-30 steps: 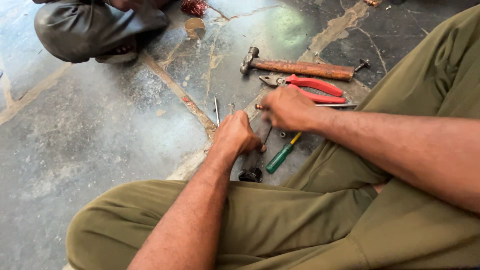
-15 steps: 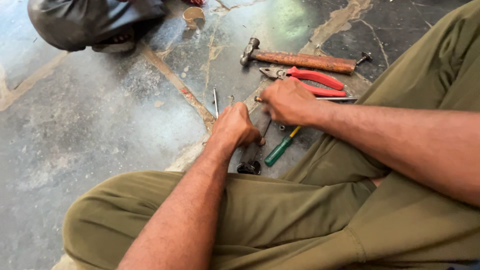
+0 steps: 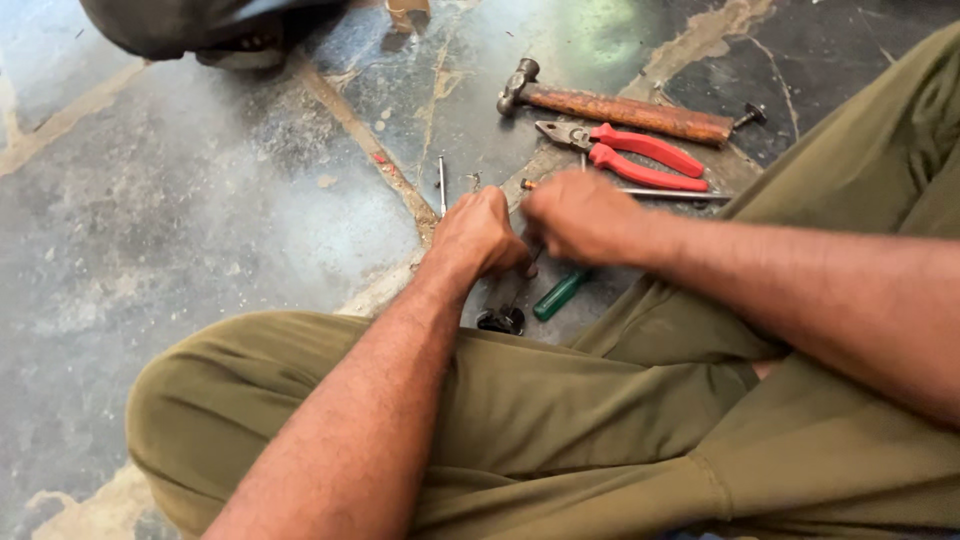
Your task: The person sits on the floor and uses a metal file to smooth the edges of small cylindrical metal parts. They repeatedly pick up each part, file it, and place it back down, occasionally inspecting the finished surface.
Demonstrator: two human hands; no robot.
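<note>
The person sits cross-legged on the floor [image 3: 200, 220], which is rough grey concrete with pale cracks; both hands meet low over it, just in front of the olive trousers [image 3: 560, 420]. The left hand [image 3: 480, 238] is curled into a narrow fist, knuckles up; what it pinches is hidden, so I cannot tell if it holds something. The right hand [image 3: 580, 215] is also curled tight, touching the left one; its grip is hidden too. A screwdriver with green handle [image 3: 560, 295] lies on the floor just under the right hand; a small dark metal part [image 3: 502, 320] lies near the left wrist. Beyond the hands lie red-handled pliers [image 3: 640, 155], a hammer with wooden handle [image 3: 620, 108] and a thin metal rod [image 3: 660, 193]; a nail [image 3: 441, 183] lies beside them. No container is visible.
</note>
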